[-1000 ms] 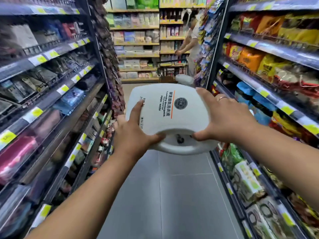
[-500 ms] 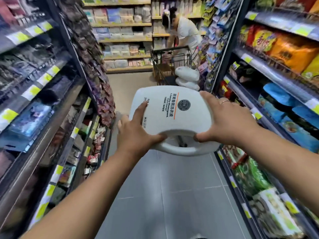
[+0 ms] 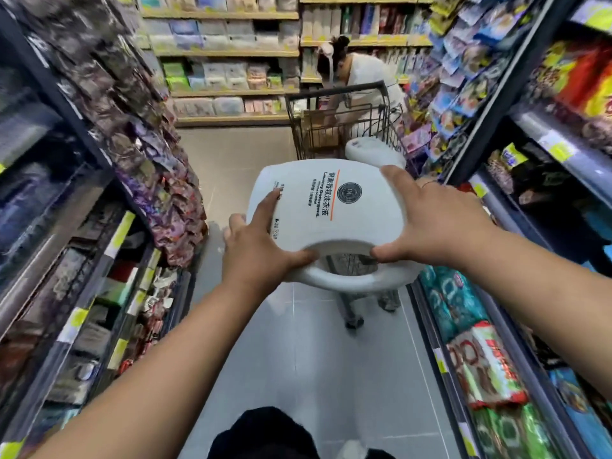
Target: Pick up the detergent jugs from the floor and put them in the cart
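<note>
Grey tiled floor [image 3: 298, 376] runs down the aisle, with the wire cart [image 3: 334, 104] standing on it on its wheels. A white jug [image 3: 374, 152] sits in the cart's near end. The left shelves [image 3: 82, 319] and right shelves [image 3: 496, 359] are crammed with packets, with yellow price tags along the edges.

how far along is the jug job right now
Done: one white jug already lies in the cart. In hand: the left hand and right hand grip a second detergent jug by its handle end, in the air just short of the cart. Left: set it in the cart. No floor jugs show in this view, so any others can't be counted.
</note>
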Tool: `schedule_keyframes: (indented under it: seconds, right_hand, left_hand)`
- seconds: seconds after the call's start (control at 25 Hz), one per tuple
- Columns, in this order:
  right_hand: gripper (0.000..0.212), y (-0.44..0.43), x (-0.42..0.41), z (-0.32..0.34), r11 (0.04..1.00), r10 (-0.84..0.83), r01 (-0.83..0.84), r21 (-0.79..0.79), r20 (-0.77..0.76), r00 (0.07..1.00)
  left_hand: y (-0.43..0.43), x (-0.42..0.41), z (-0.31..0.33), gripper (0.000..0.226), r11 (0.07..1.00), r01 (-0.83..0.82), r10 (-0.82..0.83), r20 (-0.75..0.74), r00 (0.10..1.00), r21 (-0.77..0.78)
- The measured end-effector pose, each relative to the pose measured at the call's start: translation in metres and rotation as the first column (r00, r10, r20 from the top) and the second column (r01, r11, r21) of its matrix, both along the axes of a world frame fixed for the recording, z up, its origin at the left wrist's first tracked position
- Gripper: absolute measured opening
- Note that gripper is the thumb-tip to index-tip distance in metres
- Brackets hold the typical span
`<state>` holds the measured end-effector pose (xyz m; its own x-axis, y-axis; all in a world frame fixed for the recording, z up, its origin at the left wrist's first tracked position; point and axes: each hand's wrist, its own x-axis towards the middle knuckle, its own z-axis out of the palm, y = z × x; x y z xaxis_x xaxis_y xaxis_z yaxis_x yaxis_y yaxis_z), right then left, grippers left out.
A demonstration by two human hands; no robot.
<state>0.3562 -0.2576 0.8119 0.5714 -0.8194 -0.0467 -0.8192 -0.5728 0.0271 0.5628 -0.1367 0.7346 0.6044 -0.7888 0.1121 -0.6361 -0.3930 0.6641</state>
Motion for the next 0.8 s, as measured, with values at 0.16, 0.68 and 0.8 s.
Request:
schedule_keyframes:
  seconds: [0.16,0.68,0.8]
  right_hand:
    - [0.123,-0.088,0.052,-0.025,0.996,-0.058,0.058,0.068,0.001,0.998]
    - [0.125,-0.297,0.164,-0.122,0.838,-0.458,0.442,0.320,-0.028,0.889]
    - [0.124,-0.337,0.162,-0.144,0.790,-0.517,0.483,0.377,-0.014,0.856]
  left_hand:
    - [-0.093,0.059,-0.016,0.109,0.997,0.047,-0.047,0.010,0.999,0.066]
    - [-0.390,0.202,-0.084,0.112,0.860,0.413,-0.428,-0.015,0.904,0.301]
    - [-0.441,0.201,-0.095,0.111,0.828,0.449,-0.478,0.004,0.878,0.336]
